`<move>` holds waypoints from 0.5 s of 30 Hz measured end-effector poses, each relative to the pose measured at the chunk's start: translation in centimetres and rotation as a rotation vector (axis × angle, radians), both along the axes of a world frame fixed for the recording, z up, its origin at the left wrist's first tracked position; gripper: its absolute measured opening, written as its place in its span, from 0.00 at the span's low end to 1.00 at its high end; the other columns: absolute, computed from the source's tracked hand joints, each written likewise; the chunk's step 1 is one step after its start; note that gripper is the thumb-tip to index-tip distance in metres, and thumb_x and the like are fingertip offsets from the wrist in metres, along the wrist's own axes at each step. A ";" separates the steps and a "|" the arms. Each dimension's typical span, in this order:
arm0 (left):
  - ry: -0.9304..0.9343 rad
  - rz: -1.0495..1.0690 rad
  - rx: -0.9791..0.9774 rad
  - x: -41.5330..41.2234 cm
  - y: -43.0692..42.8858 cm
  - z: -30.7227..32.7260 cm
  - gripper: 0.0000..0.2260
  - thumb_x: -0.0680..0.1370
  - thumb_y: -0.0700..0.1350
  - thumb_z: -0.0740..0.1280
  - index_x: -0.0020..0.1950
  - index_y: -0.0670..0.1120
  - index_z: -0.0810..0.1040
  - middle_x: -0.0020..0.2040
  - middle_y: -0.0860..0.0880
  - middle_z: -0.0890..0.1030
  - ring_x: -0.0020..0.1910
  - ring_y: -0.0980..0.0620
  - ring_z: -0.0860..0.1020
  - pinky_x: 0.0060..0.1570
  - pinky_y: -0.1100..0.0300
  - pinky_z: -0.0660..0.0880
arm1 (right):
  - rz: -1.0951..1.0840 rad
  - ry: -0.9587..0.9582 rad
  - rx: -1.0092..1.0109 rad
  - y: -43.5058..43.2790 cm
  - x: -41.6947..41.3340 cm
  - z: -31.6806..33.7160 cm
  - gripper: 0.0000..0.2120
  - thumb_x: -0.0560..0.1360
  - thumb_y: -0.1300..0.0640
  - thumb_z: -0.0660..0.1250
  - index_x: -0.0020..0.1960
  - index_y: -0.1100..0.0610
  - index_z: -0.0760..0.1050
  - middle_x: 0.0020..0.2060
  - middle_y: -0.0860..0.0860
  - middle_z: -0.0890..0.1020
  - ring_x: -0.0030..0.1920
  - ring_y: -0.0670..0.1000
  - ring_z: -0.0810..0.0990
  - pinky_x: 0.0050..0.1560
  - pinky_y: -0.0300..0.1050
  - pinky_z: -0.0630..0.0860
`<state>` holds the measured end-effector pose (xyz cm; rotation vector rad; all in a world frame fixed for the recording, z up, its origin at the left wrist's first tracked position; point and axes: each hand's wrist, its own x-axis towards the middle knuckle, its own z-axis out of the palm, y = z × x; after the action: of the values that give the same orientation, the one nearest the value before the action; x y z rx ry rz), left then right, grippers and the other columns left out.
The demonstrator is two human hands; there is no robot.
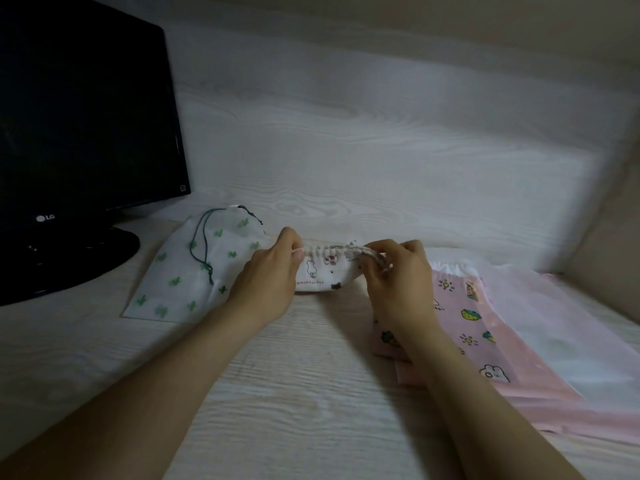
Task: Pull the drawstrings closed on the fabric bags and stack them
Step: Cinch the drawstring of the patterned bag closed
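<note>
- Forearms reach in from both bottom corners, and I follow them up: my left hand (273, 271) has its fingers curled, pinching the drawstring (298, 251) at the left end of the small white animal-print bag (325, 275).
- My right hand (394, 275) pinches at the bag's right end, with cord looped at its fingertips; which strand it grips I cannot tell.
- That bag sits between the two hands, mid-desk, with its mouth gathered into ruffles. I'd call this the cinching step, partway closed.
- Next I want an even pull, hands going apart, until the mouth puckers shut. Then it goes onto a pile.
- Just left of my left hand, the cactus-print bag (180, 271) lies flat with its mouth drawn in and a dark cord (201, 244) trailing over it. It looks done, and a likely base for the stack.
- On the right, a pink printed bag (478, 327) lies flat beneath my right wrist, over a translucent white bag (554, 306). Their mouths look wide, so I judge them not yet closed.
- All of it is on a pale wood-grain desk (311, 393), with a dark LG monitor (86, 116) far left, a matching wood-grain back panel (346, 116) and a beige side wall (606, 202) on the right, in dim light.
</note>
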<state>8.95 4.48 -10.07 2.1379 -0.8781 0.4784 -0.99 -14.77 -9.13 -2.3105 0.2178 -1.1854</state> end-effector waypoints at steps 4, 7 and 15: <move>0.011 -0.014 -0.033 -0.2 -0.2 -0.1 0.09 0.87 0.39 0.58 0.57 0.48 0.76 0.41 0.49 0.79 0.40 0.48 0.77 0.40 0.47 0.76 | 0.014 0.076 0.071 -0.4 0.1 -0.1 0.07 0.82 0.56 0.65 0.47 0.52 0.79 0.36 0.44 0.80 0.35 0.42 0.76 0.34 0.40 0.69; 0.046 -0.003 -0.049 -0.4 -0.3 0.3 0.17 0.84 0.32 0.57 0.71 0.45 0.72 0.54 0.46 0.80 0.50 0.47 0.80 0.47 0.51 0.78 | 0.118 0.102 0.302 0.1 0.3 -0.1 0.05 0.82 0.56 0.64 0.51 0.52 0.78 0.35 0.46 0.80 0.31 0.47 0.76 0.35 0.41 0.70; 0.038 0.190 -0.223 0.5 0.4 0.5 0.07 0.85 0.49 0.68 0.51 0.51 0.86 0.44 0.52 0.86 0.44 0.49 0.83 0.45 0.50 0.81 | 0.369 0.008 0.804 1.6 -0.8 1.9 0.09 0.84 0.61 0.59 0.48 0.59 0.77 0.23 0.46 0.67 0.23 0.48 0.61 0.26 0.37 0.59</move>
<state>9.43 4.86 -9.52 2.0251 -0.5740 0.5997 -1.75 -13.21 -7.25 -1.5580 0.2093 -0.7147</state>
